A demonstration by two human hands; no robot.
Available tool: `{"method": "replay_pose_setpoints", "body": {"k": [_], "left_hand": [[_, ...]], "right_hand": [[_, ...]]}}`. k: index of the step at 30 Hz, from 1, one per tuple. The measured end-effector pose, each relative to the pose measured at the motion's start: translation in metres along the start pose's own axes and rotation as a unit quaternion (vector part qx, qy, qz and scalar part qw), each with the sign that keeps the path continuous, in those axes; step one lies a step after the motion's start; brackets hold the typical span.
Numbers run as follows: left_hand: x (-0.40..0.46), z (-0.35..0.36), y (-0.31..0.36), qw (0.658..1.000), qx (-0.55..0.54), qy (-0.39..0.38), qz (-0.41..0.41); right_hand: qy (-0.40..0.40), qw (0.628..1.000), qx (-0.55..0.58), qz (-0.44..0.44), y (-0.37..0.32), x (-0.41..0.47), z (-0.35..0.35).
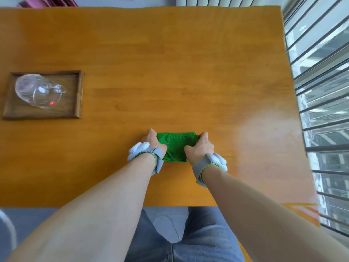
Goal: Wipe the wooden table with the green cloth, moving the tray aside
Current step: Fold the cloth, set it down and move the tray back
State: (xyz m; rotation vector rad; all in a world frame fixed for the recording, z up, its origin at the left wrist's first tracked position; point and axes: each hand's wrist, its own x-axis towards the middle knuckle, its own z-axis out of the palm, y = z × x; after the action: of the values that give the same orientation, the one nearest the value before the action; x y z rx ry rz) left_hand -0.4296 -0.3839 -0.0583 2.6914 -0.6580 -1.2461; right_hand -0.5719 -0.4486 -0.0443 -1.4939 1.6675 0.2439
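The green cloth (174, 146) lies folded on the wooden table (170, 63), close to the near edge and a little right of centre. My left hand (154, 141) grips its left side and my right hand (200, 146) grips its right side, so the cloth is held between them. A dark wooden tray (77, 95) sits at the far left of the table, well away from both hands. On the tray lies a clear glass pitcher (37, 91) on its side.
The table's right edge runs along a window with grey slatted blinds (321, 91). A pale glare patch (264, 125) marks the wood to the right of the cloth. My legs in jeans (188, 242) are below the near edge.
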Motion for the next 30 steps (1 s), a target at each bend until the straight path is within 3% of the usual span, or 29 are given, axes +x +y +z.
{"method": "replay_pose_setpoints", "body": {"k": [11, 22, 26, 30], "left_hand": [[0.007, -0.054, -0.122, 1.000, -0.008, 0.002, 0.012], [0.009, -0.073, -0.161, 0.998, -0.061, -0.021, 0.006], [0.021, -0.106, -0.167, 0.993, -0.113, 0.029, -0.001], [0.046, -0.146, -0.177, 0.978, -0.171, 0.114, -0.021]], "right_hand": [[0.005, 1.000, 0.005, 0.011, -0.047, -0.065, 0.105], [0.065, 0.993, -0.103, 0.000, -0.057, -0.082, 0.126], [0.131, 0.977, -0.161, -0.046, -0.077, -0.078, 0.118], [0.106, 0.981, -0.134, -0.087, -0.116, -0.069, 0.116]]}}
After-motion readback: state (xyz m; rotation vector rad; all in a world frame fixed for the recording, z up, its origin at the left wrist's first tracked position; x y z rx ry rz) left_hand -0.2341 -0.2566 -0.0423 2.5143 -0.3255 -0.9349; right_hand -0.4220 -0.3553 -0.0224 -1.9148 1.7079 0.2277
